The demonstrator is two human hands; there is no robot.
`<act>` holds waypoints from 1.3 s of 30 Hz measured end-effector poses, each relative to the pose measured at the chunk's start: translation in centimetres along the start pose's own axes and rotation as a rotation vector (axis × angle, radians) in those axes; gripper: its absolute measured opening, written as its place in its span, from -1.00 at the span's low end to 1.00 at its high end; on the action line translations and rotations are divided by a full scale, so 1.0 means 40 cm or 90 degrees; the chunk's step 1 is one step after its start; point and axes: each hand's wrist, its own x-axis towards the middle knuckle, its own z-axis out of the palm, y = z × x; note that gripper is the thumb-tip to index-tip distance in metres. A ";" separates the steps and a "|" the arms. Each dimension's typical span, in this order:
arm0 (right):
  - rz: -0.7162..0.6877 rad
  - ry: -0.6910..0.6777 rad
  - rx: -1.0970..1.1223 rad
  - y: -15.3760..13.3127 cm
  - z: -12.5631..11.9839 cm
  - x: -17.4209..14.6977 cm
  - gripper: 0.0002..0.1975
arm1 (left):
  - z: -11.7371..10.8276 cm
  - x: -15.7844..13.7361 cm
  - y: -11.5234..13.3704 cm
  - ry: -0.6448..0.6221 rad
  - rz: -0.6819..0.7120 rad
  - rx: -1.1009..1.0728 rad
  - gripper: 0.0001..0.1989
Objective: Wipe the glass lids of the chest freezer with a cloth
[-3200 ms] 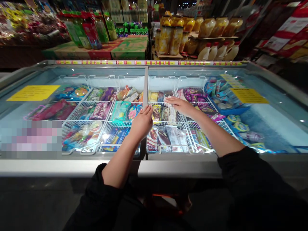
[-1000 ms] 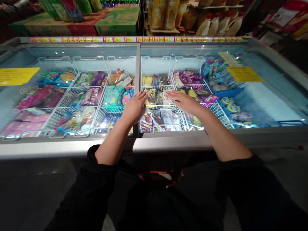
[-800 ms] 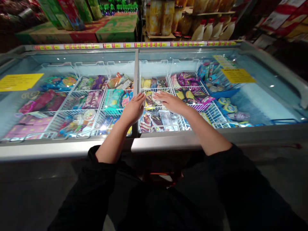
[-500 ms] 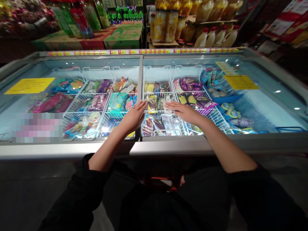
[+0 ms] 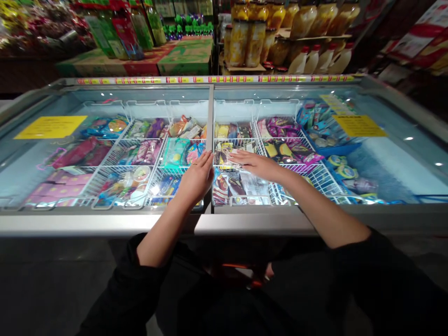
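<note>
My left hand (image 5: 199, 178) lies at the centre bar (image 5: 211, 116) of a chest freezer's glass top, its fingers stretched out and holding nothing. To the right of the bar, my right hand (image 5: 258, 164) is laid flat over the right glass lid (image 5: 231, 91), fingers extended and pointing left. Beneath the glass near its fingertips are wrapped ice creams (image 5: 222, 156) in a white wire basket (image 5: 257, 144). More packets, including a turquoise bag (image 5: 176, 151), lie below the left pane close to my left hand.
The freezer's front rail (image 5: 252, 224) runs across in front of me. Yellow notices sit on the glass at the left (image 5: 51, 127) and right (image 5: 360, 126). Behind stand bottles (image 5: 128, 30) on cartons (image 5: 185, 56) and jars of yellow fruit (image 5: 255, 42).
My right hand has slid left over the glass, closer to the centre bar. My left hand has shifted slightly left relative to the bar. The whole view has moved a little.
</note>
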 end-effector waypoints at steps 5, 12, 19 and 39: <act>0.043 0.049 -0.014 0.069 -0.031 0.026 -0.36 | -0.003 0.005 0.007 0.000 -0.024 -0.013 -0.47; 0.063 0.111 -0.061 0.001 0.026 0.214 -0.35 | 0.002 0.017 -0.001 0.021 -0.028 -0.041 -0.49; -0.028 0.017 0.010 -0.021 0.024 0.083 -0.38 | 0.005 0.008 -0.003 0.019 -0.012 -0.047 -0.49; -0.028 0.015 0.038 -0.029 0.032 0.030 -0.35 | 0.001 0.001 -0.027 0.031 -0.015 -0.094 -0.44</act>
